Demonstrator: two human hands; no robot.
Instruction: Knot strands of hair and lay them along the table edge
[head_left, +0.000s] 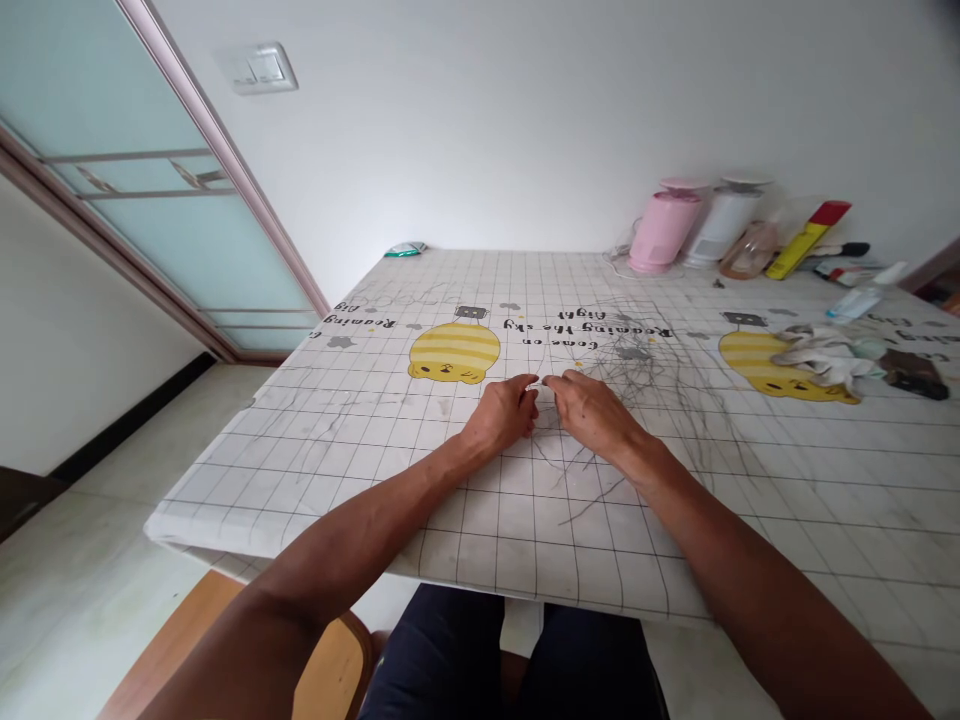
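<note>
Near the middle of the table, my left hand (501, 415) has its thumb and forefinger pinched, with the other fingers curled under. Facing it, a small gap away, my right hand (592, 412) is also closed in a pinch. Whatever lies between the fingertips is too fine to make out. Thin dark strands (592, 510) spread out below and beside the hands. A loose tangle of similar grey strands (645, 365) lies just beyond my right hand, and its long ends trail to the right.
A grid-patterned tablecloth (360, 480) covers the table. Along the wall stand a pink cylinder (664, 230), a white cylinder (724, 225) and a yellow box with a red end (806, 240). Crumpled cloth (821, 355) and a clear bottle (866, 292) lie right. A green packet (405, 249) sits far left.
</note>
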